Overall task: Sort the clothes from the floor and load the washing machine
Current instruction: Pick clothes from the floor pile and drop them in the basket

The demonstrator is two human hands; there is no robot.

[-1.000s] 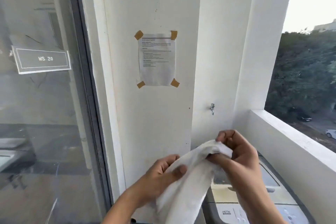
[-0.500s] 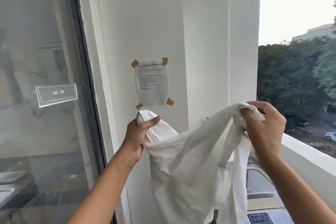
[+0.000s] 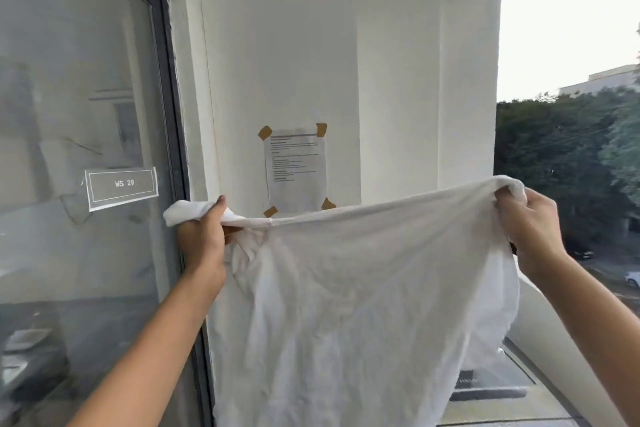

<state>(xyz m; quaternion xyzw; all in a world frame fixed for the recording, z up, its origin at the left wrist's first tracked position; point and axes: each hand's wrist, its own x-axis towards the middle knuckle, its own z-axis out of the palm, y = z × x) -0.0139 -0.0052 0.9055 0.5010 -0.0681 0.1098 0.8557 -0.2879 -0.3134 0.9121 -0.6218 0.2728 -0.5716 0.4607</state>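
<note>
White cloth (image 3: 363, 305) is stretched at chest height between both hands: left hand (image 3: 202, 239) grips one bunched upper corner, right hand (image 3: 530, 229) grips the other, fingers curled around the fabric. The garment hangs open in front of the wall, hiding most of the washing machine (image 3: 491, 388) below right. Risk: the low open ledge (image 3: 554, 329) lies just beside the right hand; a loosened grip or a gust could carry the cloth over it. A glass door (image 3: 86, 149) label (image 3: 121, 184) reads "WS 20". Text on the taped notice (image 3: 296, 170) is too small to read.
</note>
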